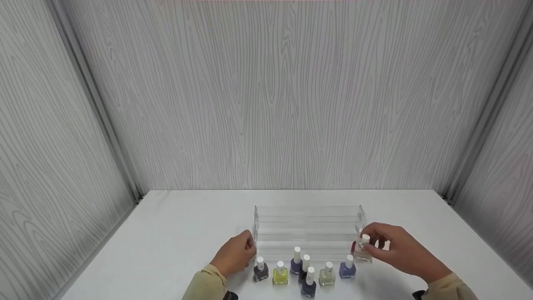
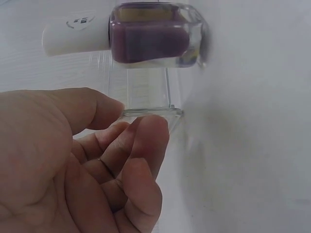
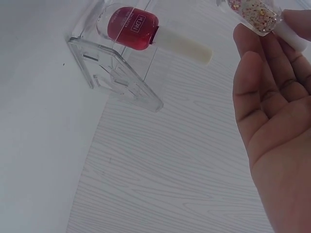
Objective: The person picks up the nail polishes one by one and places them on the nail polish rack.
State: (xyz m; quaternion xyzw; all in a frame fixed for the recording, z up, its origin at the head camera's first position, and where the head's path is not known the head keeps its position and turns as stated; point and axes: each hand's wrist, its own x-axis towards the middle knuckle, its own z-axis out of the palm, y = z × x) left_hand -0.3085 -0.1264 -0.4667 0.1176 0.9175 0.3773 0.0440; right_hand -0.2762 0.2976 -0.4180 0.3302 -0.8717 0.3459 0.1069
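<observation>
A clear stepped display rack (image 1: 308,238) stands on the table. My left hand (image 1: 236,254) is at its left end, thumb and fingers pinching the edge of the clear side panel (image 2: 153,112). My right hand (image 1: 399,250) holds a nail polish bottle with glitter (image 3: 257,15) by its white cap, beside the rack's right end. A red nail polish bottle (image 3: 133,26) sits in the rack at that end, partly hidden in the head view. Close to my left hand stands a dark purple-grey nail polish bottle (image 2: 150,39).
Along the rack's front stand a yellow bottle (image 1: 280,276), several dark blue or near-black bottles (image 1: 309,287), a pale clear bottle (image 1: 327,276) and a violet-blue bottle (image 1: 347,270). Wood-grain panels (image 1: 266,104) enclose the white table (image 1: 175,241) at back and sides.
</observation>
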